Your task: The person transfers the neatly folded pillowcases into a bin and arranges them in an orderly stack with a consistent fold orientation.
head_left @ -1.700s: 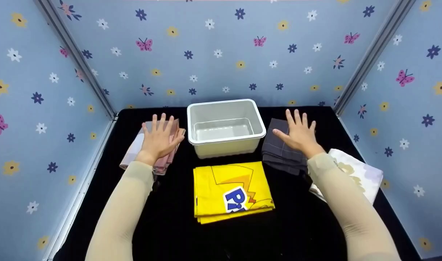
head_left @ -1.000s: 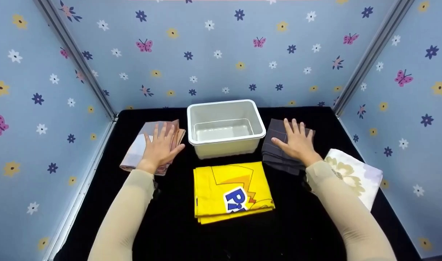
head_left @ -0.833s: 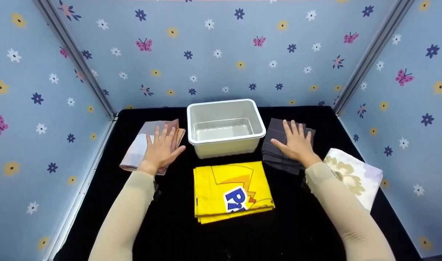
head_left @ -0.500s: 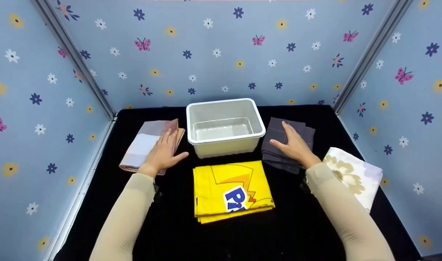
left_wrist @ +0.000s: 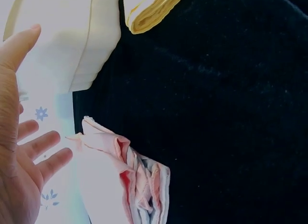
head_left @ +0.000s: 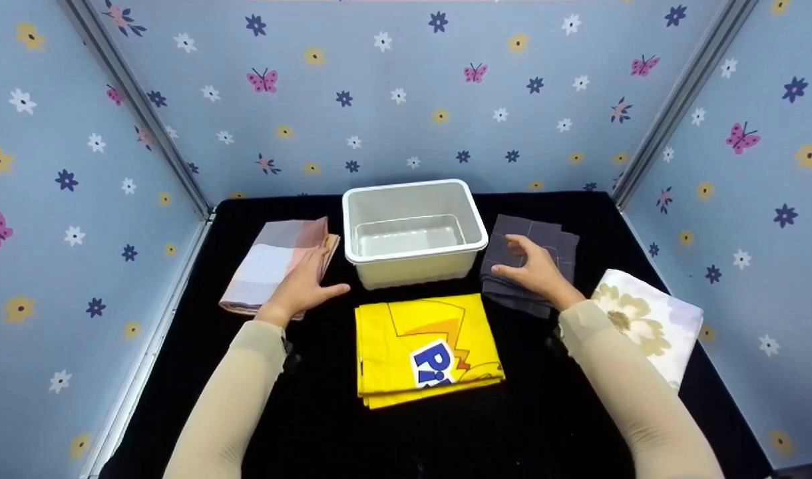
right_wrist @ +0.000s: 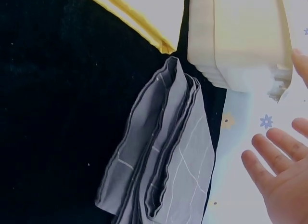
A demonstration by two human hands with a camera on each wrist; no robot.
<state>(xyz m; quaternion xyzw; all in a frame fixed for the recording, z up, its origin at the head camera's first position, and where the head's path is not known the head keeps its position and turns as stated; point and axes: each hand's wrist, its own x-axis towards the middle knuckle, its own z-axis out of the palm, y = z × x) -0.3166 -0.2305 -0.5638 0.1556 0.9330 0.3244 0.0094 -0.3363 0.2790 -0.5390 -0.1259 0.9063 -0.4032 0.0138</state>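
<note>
In the head view my left hand [head_left: 302,286] hovers over the right edge of a folded pink, white and grey cloth [head_left: 266,266]. Its thumb is spread out to the right, and the left wrist view shows a gap between the fingers and the cloth. Over a folded dark grey cloth [head_left: 506,229] with thin pale lines is my right hand [head_left: 538,271], its fingers loosely bent and the thumb apart. The right wrist view shows nothing in this hand. Between the hands stands a pale rectangular plastic bin [head_left: 416,266] with nothing inside.
A folded yellow cloth [head_left: 426,326] with printed blue lettering lies in front of the bin. Farther right is a folded white cloth [head_left: 645,326] with a beige flower, partly under the right forearm. Patterned blue panels [head_left: 406,86] enclose the black-covered table [head_left: 406,446].
Both hands, flat with fingers spread earlier, have lowered and turned, thumbs facing inward. The right fingers have bent. Cloths and bin have stayed in place.
</note>
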